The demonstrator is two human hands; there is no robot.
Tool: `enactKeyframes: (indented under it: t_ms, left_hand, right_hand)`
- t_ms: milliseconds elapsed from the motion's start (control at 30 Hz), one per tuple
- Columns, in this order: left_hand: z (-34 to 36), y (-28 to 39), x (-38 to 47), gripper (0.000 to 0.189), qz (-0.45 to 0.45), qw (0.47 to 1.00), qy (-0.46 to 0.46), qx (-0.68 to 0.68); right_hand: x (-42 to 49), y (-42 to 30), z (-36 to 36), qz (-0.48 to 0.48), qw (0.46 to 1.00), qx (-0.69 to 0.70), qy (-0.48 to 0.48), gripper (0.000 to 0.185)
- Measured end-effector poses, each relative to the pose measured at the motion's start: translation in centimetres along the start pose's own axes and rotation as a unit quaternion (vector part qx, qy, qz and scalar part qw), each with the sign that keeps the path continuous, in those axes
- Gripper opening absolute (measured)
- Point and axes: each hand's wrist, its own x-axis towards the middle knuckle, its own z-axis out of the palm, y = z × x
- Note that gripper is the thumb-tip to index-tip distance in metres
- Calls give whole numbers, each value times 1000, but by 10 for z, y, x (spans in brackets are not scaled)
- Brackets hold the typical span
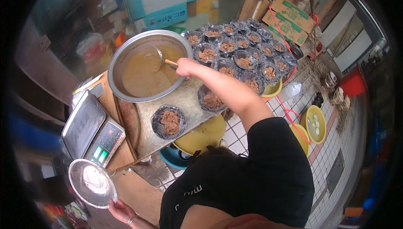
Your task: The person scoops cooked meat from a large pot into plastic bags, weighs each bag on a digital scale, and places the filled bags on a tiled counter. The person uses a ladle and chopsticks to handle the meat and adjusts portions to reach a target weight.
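My right hand (185, 67) grips the wooden handle of a metal ladle (160, 54), whose bowl end dips into cloudy yellowish broth inside a large metal basin (115, 82). Low on the left, my left hand (121, 210) holds the rim of a round, shallow metal bowl (92, 183); the bowl's inside looks bare and shiny. A plastic-lined bowl of brown sliced pieces (170, 122) stands near the counter's front edge, below the basin. Another such bowl (211, 99) lies partly under my right forearm. Many more lined bowls (227, 47) with similar pieces crowd the counter beyond my arm.
A digital scale (108, 136) sits on a wooden board (118, 156) at the counter's left end. Under the counter edge are a yellow tub (204, 133) and a teal basin (171, 159). Yellow buckets (322, 120) and a red hose (288, 112) occupy the tiled floor at right.
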Motion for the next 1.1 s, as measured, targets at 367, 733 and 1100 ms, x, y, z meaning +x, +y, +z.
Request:
enactKeyframes:
  t_ms: [367, 733, 1100]
  left_hand:
    - [53, -1, 22, 14, 22, 992, -123, 35]
    - [71, -3, 48, 15, -11, 993, -109, 52]
    - [78, -11, 69, 25, -38, 990, -129, 49]
  right_hand:
    - [-30, -3, -18, -29, 947, -319, 5, 29]
    - [-34, 12, 8, 49, 997, 0, -59, 14]
    - [-57, -7, 36, 184, 802, 545, -159, 16]
